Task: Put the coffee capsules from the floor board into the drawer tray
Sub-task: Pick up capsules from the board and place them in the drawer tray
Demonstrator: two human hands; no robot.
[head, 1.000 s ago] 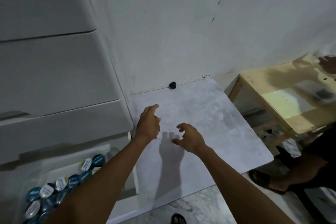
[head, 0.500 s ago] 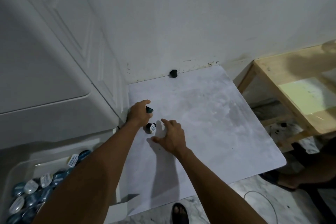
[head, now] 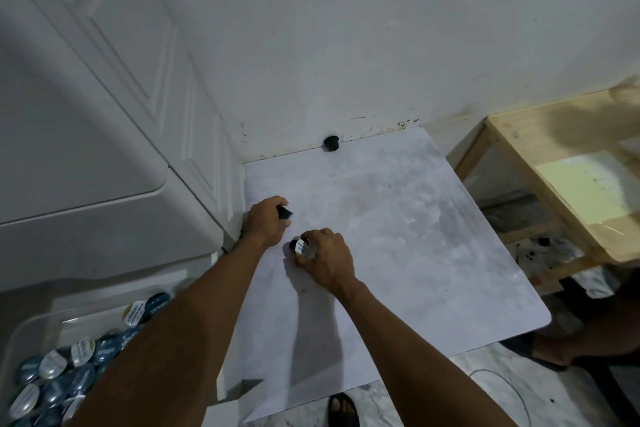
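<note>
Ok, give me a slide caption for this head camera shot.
Each hand, left hand and right hand, grips a coffee capsule on the floor board; one capsule remains by the wall.

Board (head: 398,218) lies mostly bare; cabinet (head: 194,135) crowds its left edge

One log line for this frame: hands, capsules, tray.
left hand: shut on dark capsule | right hand: shut on labelled capsule | far capsule: at wall | drawer tray: part-filled
</note>
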